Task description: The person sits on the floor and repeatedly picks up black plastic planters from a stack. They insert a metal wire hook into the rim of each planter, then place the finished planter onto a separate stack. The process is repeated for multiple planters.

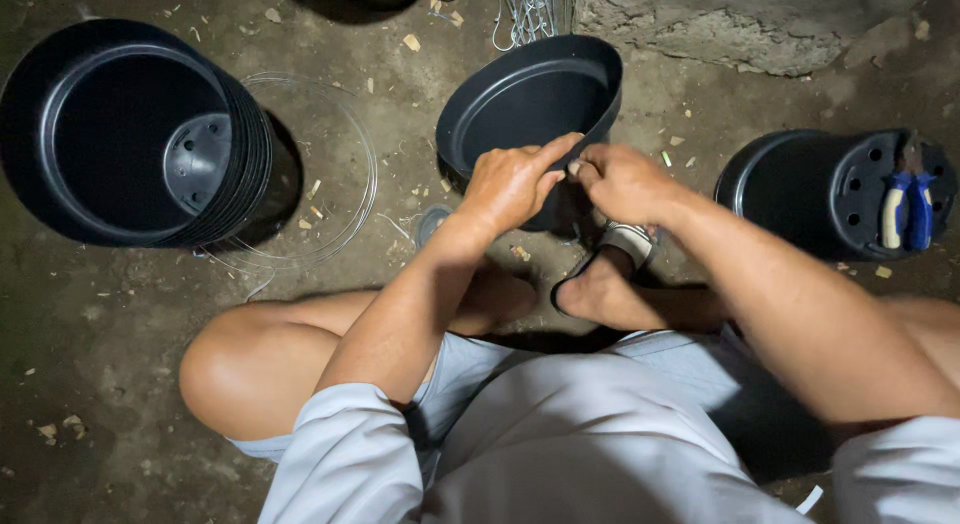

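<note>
While I watch from the head view, both hands meet at the near rim of a round black plastic pot (530, 104) tilted on its side on the dirt floor (120, 314), just beyond the feet. My left hand (512, 184) pinches the rim, thumb against fingers; my right hand (622, 182) is curled closed beside it, fingertips touching the same edge. Far left sits a nested stack of black pots (130, 134); right, an overturned black pot (820, 189) carries blue-handled pliers (908, 209).
</note>
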